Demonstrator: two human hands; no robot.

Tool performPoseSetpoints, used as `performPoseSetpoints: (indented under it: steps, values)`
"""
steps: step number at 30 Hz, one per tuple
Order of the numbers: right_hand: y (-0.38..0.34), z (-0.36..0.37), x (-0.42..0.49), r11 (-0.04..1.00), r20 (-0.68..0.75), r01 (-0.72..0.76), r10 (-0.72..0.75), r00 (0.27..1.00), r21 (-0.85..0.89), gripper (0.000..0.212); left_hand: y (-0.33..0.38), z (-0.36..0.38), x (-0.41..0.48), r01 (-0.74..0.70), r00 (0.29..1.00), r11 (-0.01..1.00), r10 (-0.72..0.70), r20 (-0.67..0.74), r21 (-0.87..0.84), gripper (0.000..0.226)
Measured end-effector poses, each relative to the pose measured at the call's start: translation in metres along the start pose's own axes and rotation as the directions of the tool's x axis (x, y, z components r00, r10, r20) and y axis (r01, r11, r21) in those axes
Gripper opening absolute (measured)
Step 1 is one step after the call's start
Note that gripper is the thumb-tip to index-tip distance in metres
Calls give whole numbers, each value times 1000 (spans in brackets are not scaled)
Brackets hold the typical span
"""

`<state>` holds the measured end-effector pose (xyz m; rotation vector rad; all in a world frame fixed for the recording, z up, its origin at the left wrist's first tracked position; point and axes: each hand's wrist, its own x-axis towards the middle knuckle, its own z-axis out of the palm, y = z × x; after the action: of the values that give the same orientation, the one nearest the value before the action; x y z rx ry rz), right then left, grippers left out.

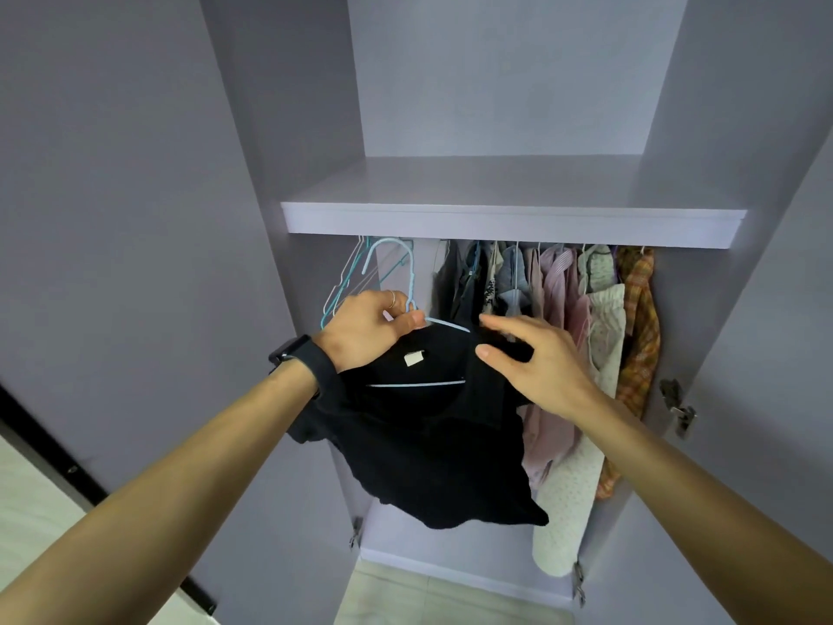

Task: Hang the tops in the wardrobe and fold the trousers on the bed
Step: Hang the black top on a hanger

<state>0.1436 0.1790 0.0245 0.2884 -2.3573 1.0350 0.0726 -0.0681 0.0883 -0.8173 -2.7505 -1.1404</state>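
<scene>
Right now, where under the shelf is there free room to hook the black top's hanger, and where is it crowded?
Free: the gap between the empty hangers on the left and the dark clothes. The shelf above is also bare on top. Crowded: from the dark clothes rightward to the plaid shirt by the wall, garments press together.

both forearms bare, stretched forward and up, converging. left hand (369,329): back up, fingers curled, thumb and fingertips pinch the neck of the blue hanger (411,304). black band (302,358) on wrist, ring (391,300) on one finger. right hand (536,358): palm down, fingers straight, thumb spread wide. fingertips blurred, possibly touching the black top (428,444).
</scene>
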Motion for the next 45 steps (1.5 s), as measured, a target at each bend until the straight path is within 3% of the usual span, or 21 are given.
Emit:
performPoseSetpoints:
  steps: [4, 12, 17, 20, 24, 27, 32, 36, 41, 45]
  values:
    - [13, -13, -2, 996, 130, -58, 66, 989, -63, 36, 0, 7, 1, 53, 996, 993, -45, 78, -106, 21]
    - [25, -6, -9, 979, 303, -101, 152, 941, -176, 23, -6, 42, 9, 68, 998, 997, -67, 14, -39, 20]
    - [33, 8, -18, 970, 237, -160, 201, 950, -183, 18, -17, 53, 9, 75, 995, 995, -69, -72, 72, 28]
    - [32, 16, -16, 952, 207, -205, 253, 945, -226, 13, -37, 48, 7, 69, 997, 980, -63, -38, 188, 37]
    - [26, 31, -21, 893, 240, -275, 372, 897, -355, 7, -75, 33, 5, 129, 990, 962, -141, 30, 241, 45]
    - [21, 49, -20, 829, 204, -368, 482, 852, -420, 9, -100, 19, 11, 131, 988, 940, -148, 33, 316, 65]
    - [4, 92, 2, 773, 104, -570, 614, 782, -278, 17, -137, -27, 43, -12, 998, 773, -26, 50, 635, 84]
    - [-1, 120, 30, 734, 63, -663, 676, 734, -147, 17, -148, -53, 80, -68, 996, 685, 87, 12, 725, 88]
    - [-1, 160, 56, 658, 64, -746, 744, 665, 100, 14, -162, -55, 115, -101, 972, 696, 220, -78, 711, 82]
    - [18, 196, 90, 623, 88, -745, 750, 655, 240, 10, -188, -42, 148, -90, 948, 748, 267, -174, 658, 77]
